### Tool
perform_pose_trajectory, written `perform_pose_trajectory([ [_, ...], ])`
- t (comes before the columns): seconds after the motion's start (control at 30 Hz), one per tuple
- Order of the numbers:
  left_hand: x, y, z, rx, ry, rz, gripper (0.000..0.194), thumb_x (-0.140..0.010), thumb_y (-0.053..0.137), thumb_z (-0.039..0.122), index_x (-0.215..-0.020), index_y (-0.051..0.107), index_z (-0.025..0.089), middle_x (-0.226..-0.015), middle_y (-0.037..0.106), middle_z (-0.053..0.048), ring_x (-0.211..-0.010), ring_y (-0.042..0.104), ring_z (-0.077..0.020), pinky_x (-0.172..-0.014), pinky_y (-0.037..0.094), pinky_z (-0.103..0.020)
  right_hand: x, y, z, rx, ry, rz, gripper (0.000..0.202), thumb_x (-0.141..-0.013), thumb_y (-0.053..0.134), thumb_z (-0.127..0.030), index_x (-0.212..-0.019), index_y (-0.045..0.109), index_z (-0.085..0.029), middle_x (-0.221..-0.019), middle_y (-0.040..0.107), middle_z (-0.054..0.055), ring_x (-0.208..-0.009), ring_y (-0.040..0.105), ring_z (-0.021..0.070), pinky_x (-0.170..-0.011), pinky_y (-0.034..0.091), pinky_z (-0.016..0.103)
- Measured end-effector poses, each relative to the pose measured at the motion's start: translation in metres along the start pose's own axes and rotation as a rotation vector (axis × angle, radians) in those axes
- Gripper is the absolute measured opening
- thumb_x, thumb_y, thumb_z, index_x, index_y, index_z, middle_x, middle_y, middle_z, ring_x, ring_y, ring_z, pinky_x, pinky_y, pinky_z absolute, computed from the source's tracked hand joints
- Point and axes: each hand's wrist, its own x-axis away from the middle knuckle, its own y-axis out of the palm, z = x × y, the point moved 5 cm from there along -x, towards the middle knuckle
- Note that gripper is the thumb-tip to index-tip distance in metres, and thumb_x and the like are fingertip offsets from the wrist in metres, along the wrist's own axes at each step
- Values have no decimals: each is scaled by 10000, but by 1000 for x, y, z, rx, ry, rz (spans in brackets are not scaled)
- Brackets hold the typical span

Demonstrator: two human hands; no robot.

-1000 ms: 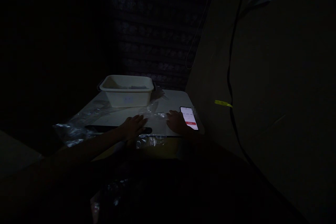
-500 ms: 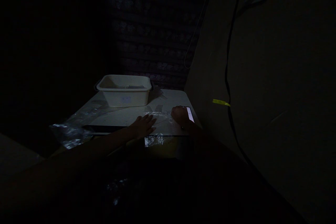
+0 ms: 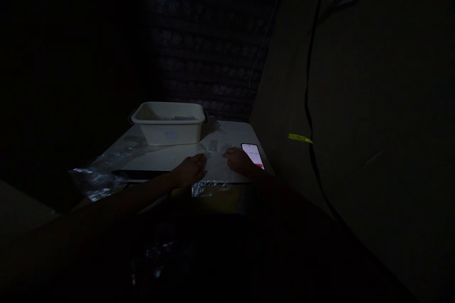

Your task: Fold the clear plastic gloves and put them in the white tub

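A thin clear plastic sheet or bag [image 3: 209, 189] lies on the near part of the white table [image 3: 231, 131] and hangs over its front edge. My left hand [image 3: 190, 170] rests flat on the plastic, fingers stretched out. To the right, my right hand [image 3: 239, 160] has its fingers drawn together at the plastic's right side and seems to pinch it; the fingertips are dim. Just beyond that hand lies a phone [image 3: 253, 152] with its screen lit. In this low light I cannot make out the plastic's full outline.
A cream tub [image 3: 168, 131] with side handles stands at the back left, with something flat inside. Crumpled clear plastic [image 3: 97, 183] hangs off the table's left side. A wall on the right carries a black cable [image 3: 307, 104] with a yellow tag [image 3: 300, 138].
My right hand has moved left, away from the phone, whose screen now shows more. My left hand has shifted slightly left and the plastic between them has changed shape.
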Motion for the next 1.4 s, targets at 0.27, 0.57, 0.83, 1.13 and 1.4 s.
perform_pose_trajectory([
  [0.27,28,-17,-31,-66,-173,-21,379,-776,263,334,-1013,470,123,-1107,458,-116,-1026,384,-212,-810,320,-345,5,19,6,85,-55,-159,329,-714,309,-107,-970,515,-96,-1001,524,110,-924,467,164,-768,338,274],
  [0.57,38,-48,-37,-75,-178,51,283,-738,321,245,-837,550,112,-878,542,-99,-850,467,-189,-757,351,-297,-2,16,4,54,-14,-106,370,-743,290,-118,-1078,441,-65,-1131,447,122,-1045,390,154,-854,304,271],
  [0.83,22,-24,15,125,89,-49,465,-803,226,359,-1192,289,111,-1188,394,-116,-1055,378,-166,-865,279,-269,-4,32,-14,-55,-119,-50,428,-792,284,-293,-1172,346,-107,-1214,356,130,-1135,280,178,-898,280,315],
  [1.13,42,3,-3,-14,-98,-183,568,-769,226,459,-1231,222,128,-1279,200,-184,-1162,168,-293,-855,222,-423,-2,22,-9,-35,-60,-100,400,-795,262,-269,-1174,334,-165,-1241,329,93,-1144,267,170,-909,214,404],
  [1.4,38,-6,21,13,-89,-161,544,-768,209,479,-1216,266,175,-1264,249,-174,-1141,211,-319,-846,196,-450,-29,23,-38,-68,-107,-87,414,-799,216,-323,-1178,306,-181,-1254,312,62,-1148,251,153,-905,203,419],
])
